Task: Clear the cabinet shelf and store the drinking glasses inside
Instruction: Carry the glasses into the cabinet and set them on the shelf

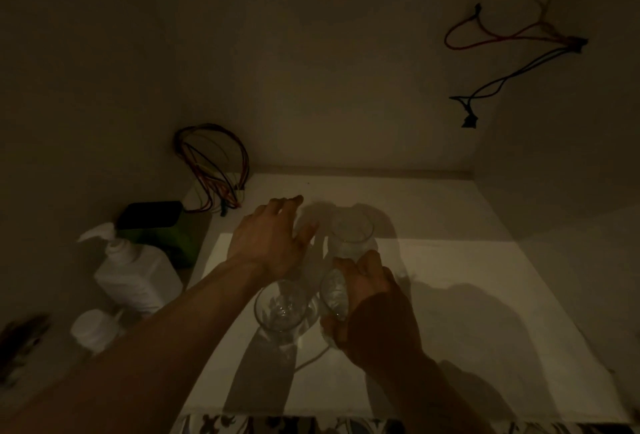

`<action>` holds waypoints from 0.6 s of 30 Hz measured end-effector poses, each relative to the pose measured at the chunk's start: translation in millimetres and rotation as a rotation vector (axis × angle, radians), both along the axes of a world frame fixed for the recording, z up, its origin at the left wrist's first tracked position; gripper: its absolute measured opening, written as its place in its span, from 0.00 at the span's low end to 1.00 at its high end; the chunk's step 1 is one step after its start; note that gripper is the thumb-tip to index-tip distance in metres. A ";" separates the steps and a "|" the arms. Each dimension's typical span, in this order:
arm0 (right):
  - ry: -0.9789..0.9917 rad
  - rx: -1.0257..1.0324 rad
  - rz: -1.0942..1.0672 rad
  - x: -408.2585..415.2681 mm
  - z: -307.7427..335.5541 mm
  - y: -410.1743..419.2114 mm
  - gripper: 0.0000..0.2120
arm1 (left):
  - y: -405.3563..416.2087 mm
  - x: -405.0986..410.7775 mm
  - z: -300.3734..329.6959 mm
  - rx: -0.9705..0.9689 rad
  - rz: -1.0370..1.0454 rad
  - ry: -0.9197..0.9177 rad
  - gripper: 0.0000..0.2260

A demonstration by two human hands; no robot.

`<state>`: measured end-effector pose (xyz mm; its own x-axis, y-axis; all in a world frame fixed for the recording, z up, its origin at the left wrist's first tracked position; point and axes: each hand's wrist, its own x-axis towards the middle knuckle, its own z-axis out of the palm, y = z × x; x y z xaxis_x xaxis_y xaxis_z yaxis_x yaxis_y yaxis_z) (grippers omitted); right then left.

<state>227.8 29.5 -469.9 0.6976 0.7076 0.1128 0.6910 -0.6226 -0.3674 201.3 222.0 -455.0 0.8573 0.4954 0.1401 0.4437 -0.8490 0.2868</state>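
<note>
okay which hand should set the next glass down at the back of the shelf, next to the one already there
Right. The right hand is wrapped around a glass, just in front of the rear glass. The left hand is open and holds nothing, reaching past the front glass.

Dim cabinet interior, much obscured.

Right hand (367, 291) covers most of a clear drinking glass (332, 295); grip unclear in shadow. Left forearm hides part of the small white round-capped bottle (91, 328). Patterned dark-and-white strip (277, 425) cut by bottom edge. Dark blurred object (20, 340) at left edge, unidentifiable. Green box (173, 236) partly behind the white pump bottle (135, 274).
</note>
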 end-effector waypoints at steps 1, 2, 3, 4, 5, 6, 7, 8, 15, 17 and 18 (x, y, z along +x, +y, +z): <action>-0.007 0.001 0.004 -1.0 0.7 -0.5 0.37 | -1.0 -2.8 0.5 0.006 -0.004 0.004 0.28; -0.008 0.001 0.008 -0.6 0.2 -0.6 0.37 | -1.8 -4.0 0.1 0.007 -0.010 0.013 0.28; 0.002 0.004 0.008 -0.6 0.2 -1.2 0.37 | -2.6 -5.3 -0.2 0.005 -0.013 0.021 0.27; 0.017 0.009 0.007 -0.6 0.8 -1.5 0.38 | -3.2 -6.8 -0.6 0.003 -0.017 0.028 0.26; 0.028 0.009 0.008 -0.6 1.5 -1.7 0.38 | -3.9 -8.3 -1.7 0.004 -0.019 0.035 0.25; 0.033 0.006 0.010 -0.6 2.1 -2.0 0.38 | -4.9 -9.8 -2.8 0.005 -0.022 0.043 0.25; 0.038 -0.001 0.013 -0.4 2.5 -2.6 0.38 | -6.5 -11.3 -4.2 0.007 -0.026 0.051 0.25; 0.042 -0.007 0.016 0.0 2.3 -3.0 0.38 | -8.0 -12.7 -5.6 0.011 -0.030 0.060 0.25; 0.056 -0.061 0.020 1.9 -1.0 -5.0 0.40 | -19.3 -14.2 -8.6 0.072 -0.060 0.119 0.27; 0.061 -0.059 0.015 1.4 -2.3 -6.2 0.43 | -20.8 -15.8 -8.1 0.084 -0.066 0.141 0.28; 0.046 -0.046 0.017 0.7 -2.0 -7.8 0.44 | -21.5 -17.7 -7.1 0.079 -0.065 0.154 0.28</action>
<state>228.5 21.7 -471.9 0.6890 0.7232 0.0480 0.6846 -0.6276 -0.3708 183.5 200.5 -462.1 0.9014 0.4310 0.0414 0.4207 -0.8946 0.1509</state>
